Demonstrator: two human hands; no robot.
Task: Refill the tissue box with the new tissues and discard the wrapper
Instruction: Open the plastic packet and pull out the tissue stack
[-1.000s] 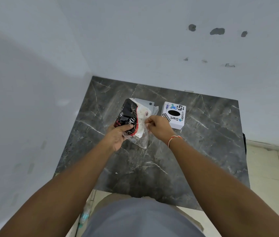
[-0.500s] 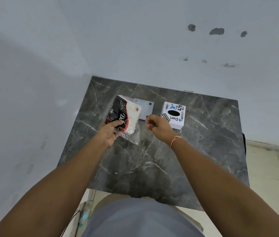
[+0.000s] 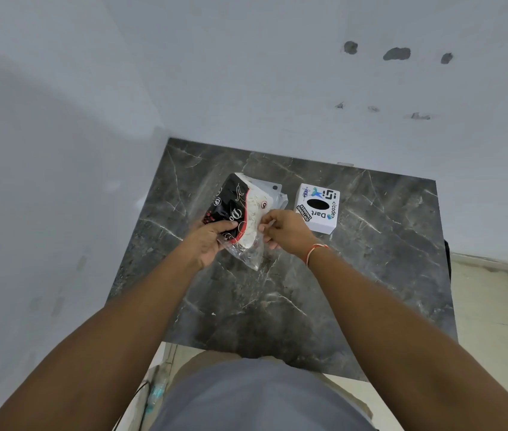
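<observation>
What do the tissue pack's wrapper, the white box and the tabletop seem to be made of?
Wrapper: thin glossy plastic film; its clear end crinkles. Tissue box: probably matte printed cardboard, with crisp folded edges. Tabletop: dark, white-veined polished marble or a laminate imitation.

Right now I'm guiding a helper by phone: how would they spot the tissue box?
On the dark marble table, look right of the two hands. The tissue box is a white cube with a black oval slot and "Dart" printed on top, unlike the black-and-red tissue pack.

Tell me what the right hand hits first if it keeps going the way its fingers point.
The right hand points left at the tissue pack, so it would probably meet the pack's white wrapper side first; it looks almost touching, though depth is unclear.
</observation>
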